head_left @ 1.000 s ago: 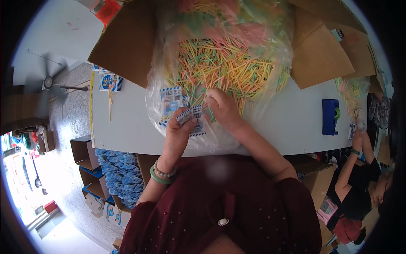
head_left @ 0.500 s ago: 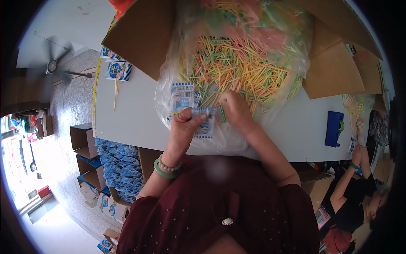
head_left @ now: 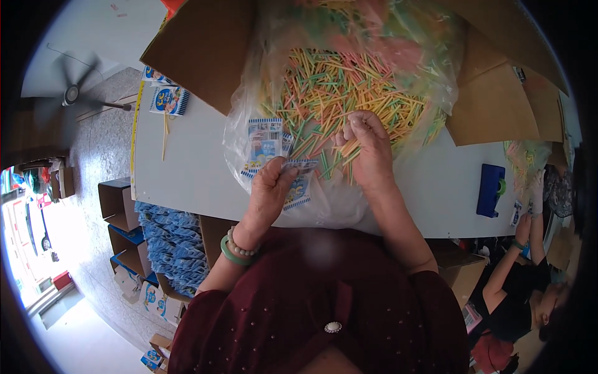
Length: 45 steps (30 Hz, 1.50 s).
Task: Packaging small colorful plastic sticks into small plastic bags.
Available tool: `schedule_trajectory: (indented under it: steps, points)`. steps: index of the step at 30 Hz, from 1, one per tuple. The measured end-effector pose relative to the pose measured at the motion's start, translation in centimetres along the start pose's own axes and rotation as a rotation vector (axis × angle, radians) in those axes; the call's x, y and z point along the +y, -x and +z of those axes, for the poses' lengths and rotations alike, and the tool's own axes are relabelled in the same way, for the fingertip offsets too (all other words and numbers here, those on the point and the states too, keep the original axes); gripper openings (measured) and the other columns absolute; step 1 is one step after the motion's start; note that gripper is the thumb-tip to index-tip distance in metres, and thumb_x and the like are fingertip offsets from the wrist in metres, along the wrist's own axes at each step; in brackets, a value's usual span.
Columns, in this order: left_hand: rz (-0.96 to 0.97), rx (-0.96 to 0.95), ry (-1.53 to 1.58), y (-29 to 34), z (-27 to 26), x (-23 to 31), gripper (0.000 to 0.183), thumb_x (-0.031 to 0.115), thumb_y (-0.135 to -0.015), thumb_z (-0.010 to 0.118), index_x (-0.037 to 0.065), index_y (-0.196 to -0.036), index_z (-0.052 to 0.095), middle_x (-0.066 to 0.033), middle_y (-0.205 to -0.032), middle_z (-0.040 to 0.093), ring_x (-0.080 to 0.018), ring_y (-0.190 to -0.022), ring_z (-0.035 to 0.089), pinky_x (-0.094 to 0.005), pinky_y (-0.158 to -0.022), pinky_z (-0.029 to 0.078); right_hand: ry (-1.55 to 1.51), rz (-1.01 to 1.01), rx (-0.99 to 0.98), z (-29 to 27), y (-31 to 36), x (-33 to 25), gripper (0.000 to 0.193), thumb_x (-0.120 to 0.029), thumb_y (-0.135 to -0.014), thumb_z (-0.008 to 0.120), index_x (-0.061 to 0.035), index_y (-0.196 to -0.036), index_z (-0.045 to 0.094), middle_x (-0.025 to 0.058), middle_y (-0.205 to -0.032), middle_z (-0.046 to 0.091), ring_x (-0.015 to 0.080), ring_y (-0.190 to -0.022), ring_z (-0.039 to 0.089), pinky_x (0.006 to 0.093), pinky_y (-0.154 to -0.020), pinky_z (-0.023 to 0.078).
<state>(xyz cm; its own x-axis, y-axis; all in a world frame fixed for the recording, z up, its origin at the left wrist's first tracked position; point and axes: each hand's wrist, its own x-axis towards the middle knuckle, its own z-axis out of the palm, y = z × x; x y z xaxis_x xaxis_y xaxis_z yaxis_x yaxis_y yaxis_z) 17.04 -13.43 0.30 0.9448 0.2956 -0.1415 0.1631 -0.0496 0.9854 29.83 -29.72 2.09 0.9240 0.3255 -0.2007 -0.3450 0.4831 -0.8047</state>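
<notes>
Near the centre of the frame, the left hand (head_left: 269, 189) pinches a packet (head_left: 299, 191) between thumb and fingers. To its right, the right hand (head_left: 372, 149) is curled by sticks (head_left: 349, 81) heaped at upper centre; whether it grips any, I cannot tell.

Blue-printed packet (head_left: 299, 191) in the left hand (head_left: 268, 186), near loose, thin pink, yellow and green sticks (head_left: 339, 87).

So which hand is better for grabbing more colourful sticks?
Probably the right hand: it's right at the pile of colourful sticks. The left hand is farther off and pinches a small packet.
</notes>
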Motion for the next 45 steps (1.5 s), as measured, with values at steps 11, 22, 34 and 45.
schedule_trajectory:
  steps: [11, 22, 34, 45]
  points:
    - [-0.01, 0.012, -0.072, 0.3, 0.9, 2.2, 0.031, 0.003, -0.076, 0.077, 0.005, -0.065, 0.048, 0.0067, -0.062, 0.037, -0.0037, -0.058, 0.032, -0.0228, -0.049, 0.031, -0.162, -0.131, 0.028, 6.2, 1.7, -2.6, 0.008, -0.014, -0.097, 0.05, -0.0061, -0.098, 0.049, 0.0038, -0.073, 0.049, 0.0161, -0.062, 0.051, 0.04, -0.068, 0.051]
    - [0.086, -0.063, -0.048, 0.2, 1.3, 3.0, 0.013, 0.002, -0.084, 0.066, -0.001, -0.078, 0.055, -0.0038, -0.072, 0.047, -0.0125, -0.066, 0.042, -0.0281, -0.059, 0.037, 0.159, -0.267, -0.113, 4.3, 2.6, 0.8, 0.008, -0.008, -0.097, 0.048, -0.0019, -0.099, 0.044, 0.0071, -0.074, 0.052, 0.0171, -0.065, 0.055, 0.0319, -0.066, 0.05]
    - [-0.048, 0.013, 0.017, 0.5, 0.1, 2.4, 0.018, -0.004, -0.075, 0.075, 0.002, -0.069, 0.059, 0.0052, -0.066, 0.05, -0.0025, -0.062, 0.042, -0.0215, -0.056, 0.038, 1.332, -0.772, -0.25, -1.7, 1.1, 3.4, 0.008, -0.011, -0.092, 0.056, -0.0039, -0.092, 0.058, 0.0062, -0.076, 0.059, 0.0169, -0.068, 0.059, 0.0332, -0.062, 0.049]
    - [0.066, 0.044, -0.251, 0.2, 1.0, 3.7, 0.019, 0.001, -0.07, 0.077, -0.001, -0.068, 0.058, -0.0048, -0.06, 0.052, -0.0127, -0.054, 0.046, -0.0278, -0.052, 0.039, -0.29, 0.175, 0.096, 4.2, 0.9, -2.0, 0.008, -0.014, -0.095, 0.054, -0.0074, -0.094, 0.051, 0.0035, -0.07, 0.051, 0.0193, -0.061, 0.054, 0.0424, -0.065, 0.053]
